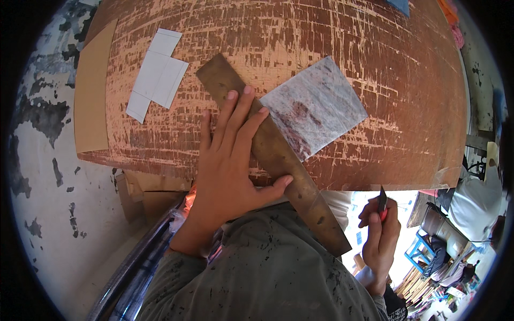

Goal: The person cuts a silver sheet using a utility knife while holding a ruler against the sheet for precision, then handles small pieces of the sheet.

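Observation:
A long brown straightedge bar (273,144) lies slantwise on the worn wooden board, its near end sticking out past the front edge. My left hand (230,144) rests flat on it, fingers stretched out and spread, the thumb pressed lower down the bar. Along the bar's right side lies a square grey marbled sheet (321,104), its left edge against the bar or under it. Off the board's front edge at the right, my right hand (381,230) is closed around a cutter knife (383,206) with a dark blade pointing up and a bit of red showing.
A white paper cut-out (158,72) with drawn lines lies on the scratched board (412,107) at the left. Beyond it, a brown cardboard strip (93,91) runs along the board's left edge. Below right are a blue stool (420,251) and cluttered goods; a peeling wall (40,160) stands left.

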Demonstrator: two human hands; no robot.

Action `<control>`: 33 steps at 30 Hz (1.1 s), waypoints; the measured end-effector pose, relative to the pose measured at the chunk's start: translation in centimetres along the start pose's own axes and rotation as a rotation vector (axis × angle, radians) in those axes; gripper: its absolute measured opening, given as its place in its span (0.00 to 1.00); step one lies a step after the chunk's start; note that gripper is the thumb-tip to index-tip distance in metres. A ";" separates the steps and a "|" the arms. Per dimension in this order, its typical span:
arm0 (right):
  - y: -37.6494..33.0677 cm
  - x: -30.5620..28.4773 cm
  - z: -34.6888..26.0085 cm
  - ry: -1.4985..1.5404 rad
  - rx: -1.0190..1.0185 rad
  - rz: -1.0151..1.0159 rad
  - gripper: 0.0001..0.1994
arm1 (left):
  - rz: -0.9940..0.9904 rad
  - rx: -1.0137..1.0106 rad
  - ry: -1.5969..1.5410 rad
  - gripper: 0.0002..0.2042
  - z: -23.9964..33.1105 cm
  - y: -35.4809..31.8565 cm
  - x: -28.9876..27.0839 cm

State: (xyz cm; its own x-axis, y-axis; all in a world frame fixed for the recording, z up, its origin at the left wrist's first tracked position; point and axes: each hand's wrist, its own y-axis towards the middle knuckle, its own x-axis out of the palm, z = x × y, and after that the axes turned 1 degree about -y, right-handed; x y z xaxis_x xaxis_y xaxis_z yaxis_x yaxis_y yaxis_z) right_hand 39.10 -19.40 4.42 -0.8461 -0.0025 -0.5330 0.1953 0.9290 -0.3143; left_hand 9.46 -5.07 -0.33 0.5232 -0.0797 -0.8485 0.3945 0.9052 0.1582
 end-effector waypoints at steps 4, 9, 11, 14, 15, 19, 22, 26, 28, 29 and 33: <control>2.2 0.8 -3.7 -0.339 -0.043 -0.058 0.11 | -0.004 -0.010 -0.010 0.53 0.1 -0.1 0.0; 4.6 4.2 -7.5 -0.446 -0.270 -0.150 0.25 | -0.028 -0.014 0.014 0.57 0.2 0.0 0.0; 5.2 5.1 -8.0 -0.620 -0.352 -0.223 0.31 | -0.034 -0.019 0.027 0.58 0.2 0.0 0.0; 5.9 6.0 -8.3 -0.641 -0.405 -0.237 0.34 | -0.043 -0.028 0.029 0.59 0.3 0.0 -0.2; 6.1 6.1 -8.4 -0.644 -0.404 -0.237 0.34 | -0.042 -0.029 0.026 0.59 0.3 0.0 -0.2; 6.4 6.4 -8.5 -0.675 -0.406 -0.243 0.35 | -0.042 -0.036 0.010 0.59 0.3 -0.1 -0.2; 6.4 6.4 -8.5 -0.671 -0.415 -0.244 0.36 | -0.045 -0.027 0.016 0.60 0.2 -0.1 -0.2; 6.2 6.5 -9.2 -0.645 -0.320 -0.262 0.30 | -0.054 -0.022 0.024 0.60 0.3 0.0 -0.2; 6.5 6.3 -9.0 -0.701 -0.377 -0.257 0.34 | -0.051 -0.032 0.019 0.60 0.4 0.0 -0.2; 6.5 6.2 -9.0 -0.755 -0.436 -0.252 0.38 | -0.047 -0.041 0.016 0.60 0.5 0.1 -0.3; 5.9 5.6 -9.4 -0.772 -0.371 -0.311 0.39 | -0.042 -0.049 0.032 0.59 0.4 -0.1 -0.1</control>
State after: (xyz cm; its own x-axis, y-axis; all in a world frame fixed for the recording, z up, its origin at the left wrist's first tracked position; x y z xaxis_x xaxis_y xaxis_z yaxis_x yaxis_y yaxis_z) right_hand 30.80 -10.47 7.00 -0.2405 -0.3960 -0.8862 -0.2710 0.9041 -0.3305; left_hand 9.63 -5.29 -0.07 0.4821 -0.1050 -0.8698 0.3776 0.9207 0.0982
